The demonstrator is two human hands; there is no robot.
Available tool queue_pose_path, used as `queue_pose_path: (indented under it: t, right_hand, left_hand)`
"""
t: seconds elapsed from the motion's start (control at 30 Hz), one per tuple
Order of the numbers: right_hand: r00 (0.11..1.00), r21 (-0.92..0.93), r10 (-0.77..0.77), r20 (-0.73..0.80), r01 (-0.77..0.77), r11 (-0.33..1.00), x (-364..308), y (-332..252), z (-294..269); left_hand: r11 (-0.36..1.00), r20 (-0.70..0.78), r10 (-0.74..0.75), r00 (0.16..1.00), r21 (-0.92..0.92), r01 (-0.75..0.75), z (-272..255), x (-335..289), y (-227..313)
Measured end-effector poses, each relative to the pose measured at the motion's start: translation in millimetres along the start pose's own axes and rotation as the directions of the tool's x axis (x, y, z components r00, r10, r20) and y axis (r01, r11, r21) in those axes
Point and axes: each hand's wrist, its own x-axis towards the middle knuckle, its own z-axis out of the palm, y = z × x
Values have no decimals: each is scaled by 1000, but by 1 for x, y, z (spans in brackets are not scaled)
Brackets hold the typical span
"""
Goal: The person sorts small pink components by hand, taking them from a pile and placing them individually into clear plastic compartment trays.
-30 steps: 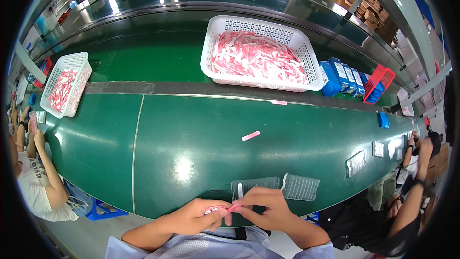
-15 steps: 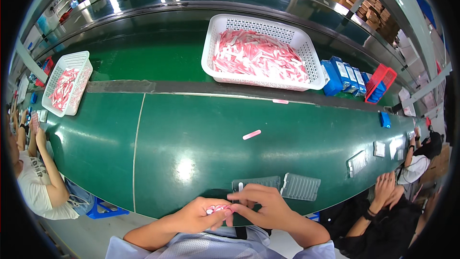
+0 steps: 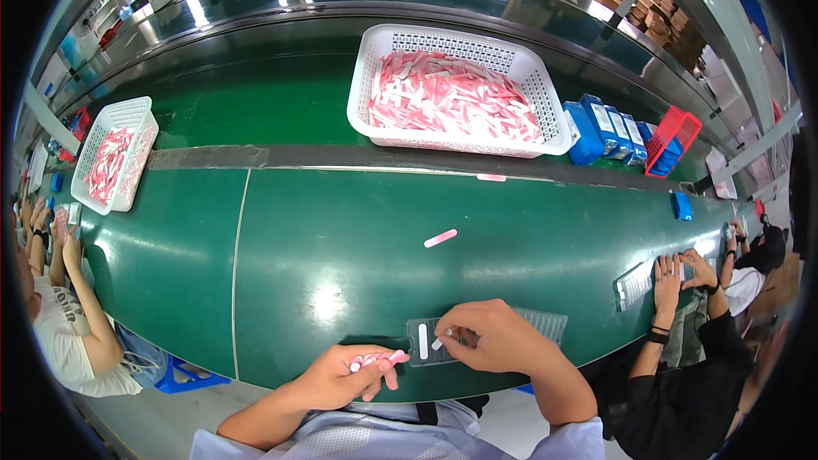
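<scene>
My left hand point(image 3: 336, 376) is closed around a small bunch of flat pink-and-white sticks point(image 3: 373, 362) with rounded ends, held low by the table's near edge. Above a clear ribbed plastic tray point(image 3: 413, 353), my right hand point(image 3: 498, 339) pinches a single white-faced stick point(image 3: 440, 342) at a slant. Another stick point(image 3: 423, 342), white side up, lies in the slot at the tray's left end. My right hand hides much of the tray's middle. Beyond it, a second clear tray point(image 3: 550, 324) is partly covered by the hand.
One loose pink stick point(image 3: 441, 238) lies mid-table, another point(image 3: 492, 177) by the back strip. Behind stand a large white basket point(image 3: 460, 146) of sticks, blue boxes point(image 3: 588, 140) and a red basket point(image 3: 673, 138). A smaller white basket point(image 3: 128, 192) is left. A co-worker's hands point(image 3: 669, 285) work at right.
My right hand has left my left hand and moved over the tray with a stick. My left hand has shifted slightly left. The right-hand co-worker's hands have reached forward to a tray.
</scene>
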Motion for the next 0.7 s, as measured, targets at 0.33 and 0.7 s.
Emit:
queue_pose_path:
  t: [0.33,0.7]
  right_hand:
    - [999,-93,11,45,-7,996,9,0,-4]
    - [905,618,245,-347,24,786,-11,16,16]
  left_hand:
    - [998,-3,-8,1000,-65,8,4,3,3]
    - [999,31,31,999,8,-31,11,10,6]
